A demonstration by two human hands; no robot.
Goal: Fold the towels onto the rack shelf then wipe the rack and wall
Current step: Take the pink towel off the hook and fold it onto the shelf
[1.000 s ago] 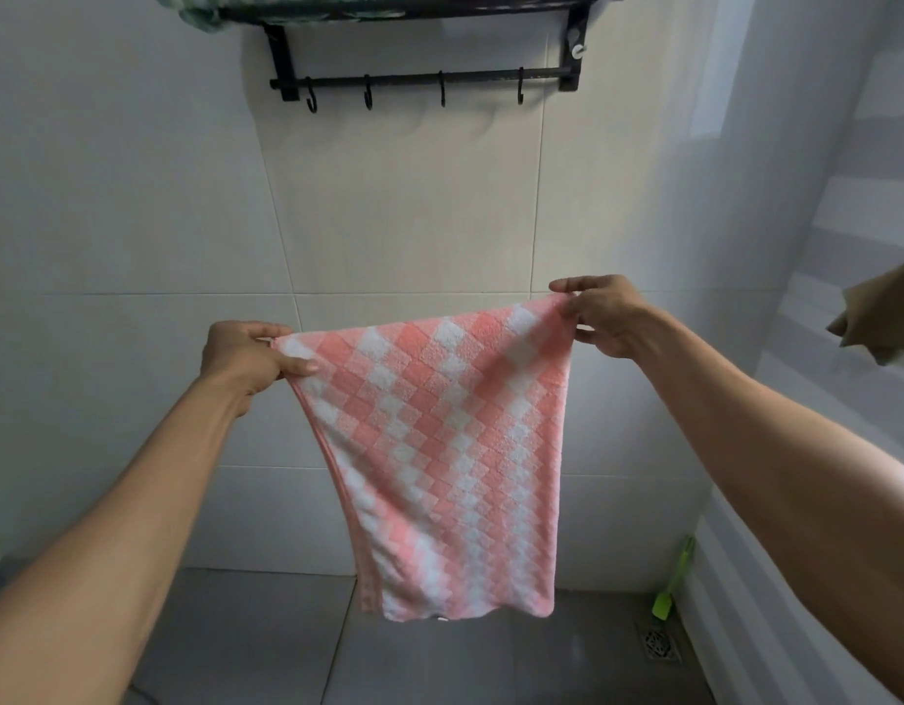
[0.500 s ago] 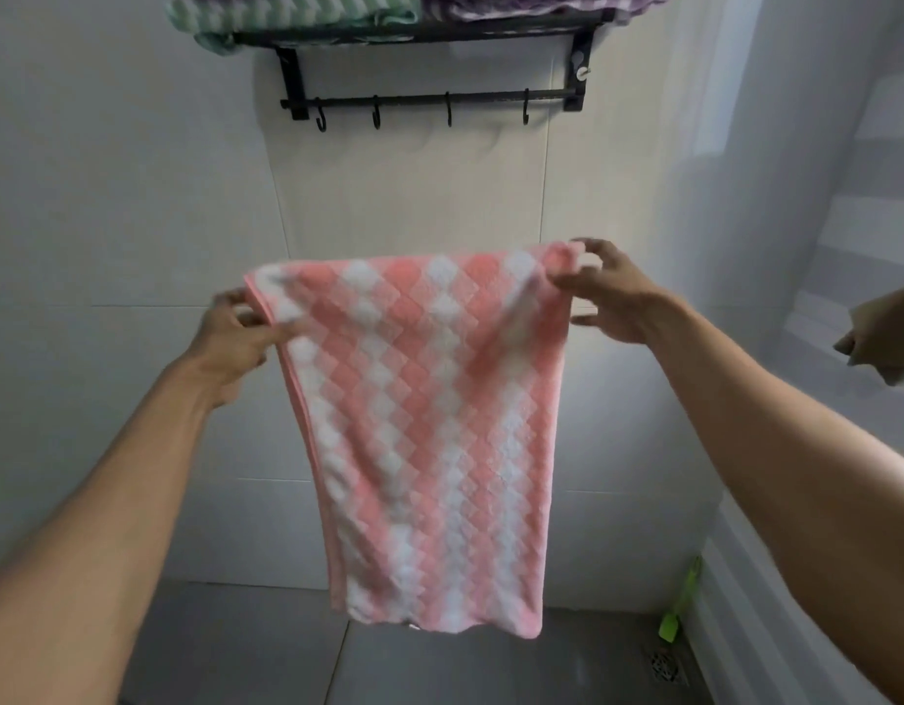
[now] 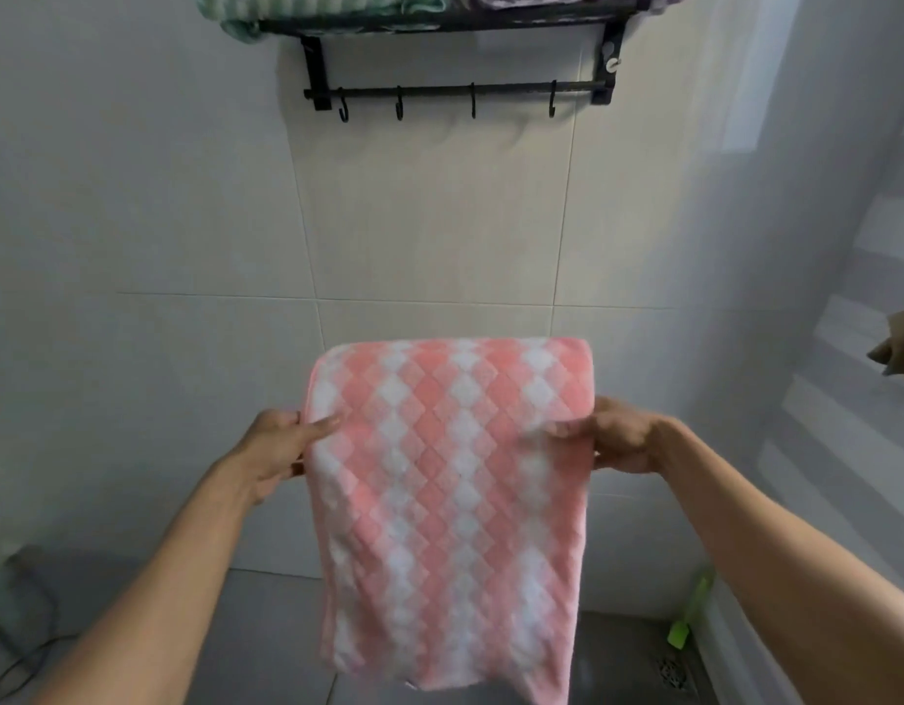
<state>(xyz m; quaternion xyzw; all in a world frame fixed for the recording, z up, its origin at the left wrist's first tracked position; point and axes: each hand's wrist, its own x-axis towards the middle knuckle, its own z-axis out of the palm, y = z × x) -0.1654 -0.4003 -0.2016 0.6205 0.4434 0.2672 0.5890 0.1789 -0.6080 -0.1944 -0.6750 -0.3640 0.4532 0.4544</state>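
Towels [image 3: 338,5] on rack shelf [image 3: 439,27]

Both hands [image 3: 282,447] [image 3: 623,440] pinch the pink checked towel [image 3: 449,501] below the rack [image 3: 455,58].

Single head view, facing wall [image 3: 439,221], angled slightly down, close.

A pink-and-white checked towel [image 3: 449,506] hangs stretched between the left hand [image 3: 282,450] and the right hand [image 3: 620,440], filling the space between them and screening the floor below. Above both hands, bare wall tile [image 3: 429,221] leaves open room up to the black rack [image 3: 460,58], whose hook bar [image 3: 455,91] juts out under the shelf. Folded towels [image 3: 338,7] already occupy that shelf. Right of the right hand, a side wall [image 3: 846,348] closes in.
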